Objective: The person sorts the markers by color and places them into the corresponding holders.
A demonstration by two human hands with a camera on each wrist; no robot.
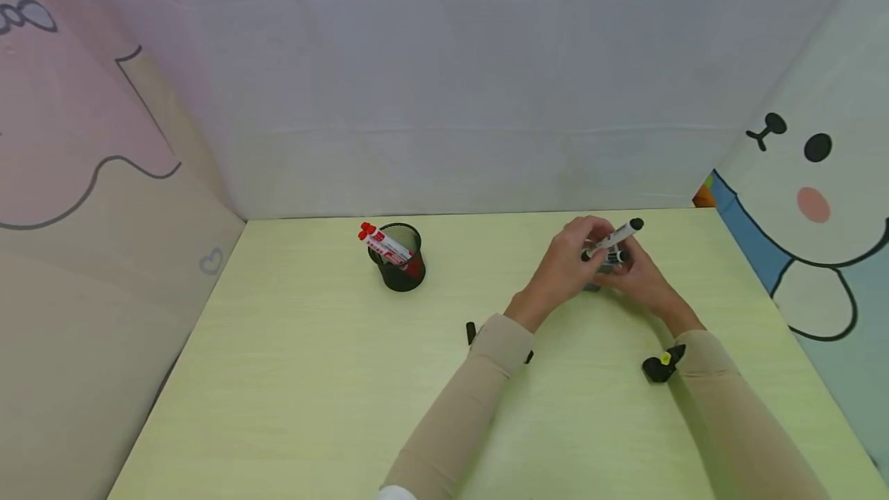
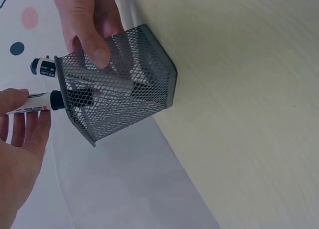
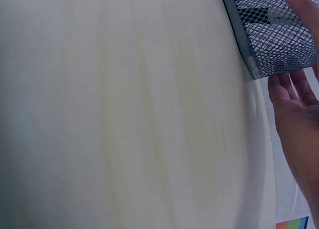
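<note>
My left hand [image 1: 561, 265] pinches a white marker [image 1: 614, 238] with black ends between thumb and fingers. In the left wrist view, one black end of this marker [image 2: 35, 103] points at the mouth of a grey mesh pen holder [image 2: 124, 107]; how far it reaches inside, I cannot tell. My right hand [image 1: 642, 284] grips that holder, thumb across the mesh. The holder is tipped on its side in the left wrist view. Another black-and-white marker [image 2: 46, 68] is inside it, one end sticking out past the rim. The hands mostly hide the holder in the head view.
A round black mesh pen cup [image 1: 401, 279] stands left of the hands, with red-capped white markers [image 1: 390, 247] leaning in it. The light yellow-green table [image 1: 312, 376] meets a pale cloth backdrop [image 1: 430, 99] at its far edge. Cartoon-printed cloths hang on both sides.
</note>
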